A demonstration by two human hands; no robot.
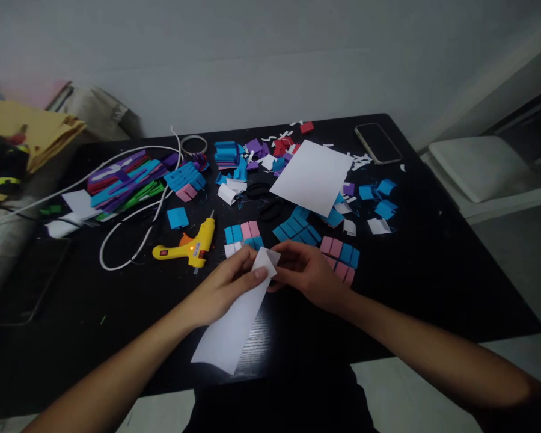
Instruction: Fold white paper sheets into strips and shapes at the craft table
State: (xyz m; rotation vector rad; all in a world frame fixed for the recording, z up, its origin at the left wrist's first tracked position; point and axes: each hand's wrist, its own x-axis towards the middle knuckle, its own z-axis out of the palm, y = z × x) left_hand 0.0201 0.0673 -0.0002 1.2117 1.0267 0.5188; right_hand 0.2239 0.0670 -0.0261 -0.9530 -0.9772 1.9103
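A long white paper strip hangs down toward the table's front edge, its upper end folded over. My left hand is closed on it, the thumb pressing on the folded part. At the strip's folded tip, my right hand has its fingers bent against the paper; its fingertips are partly hidden behind it. Just beyond my hands lie woven-looking pieces of blue, pink and white folded paper, a blue piece and a pink and blue piece.
A yellow glue gun with an orange light lies left of my hands, near a looped white cable. Farther back are a white sheet, black-handled scissors, coloured scraps and a phone. Another phone lies left.
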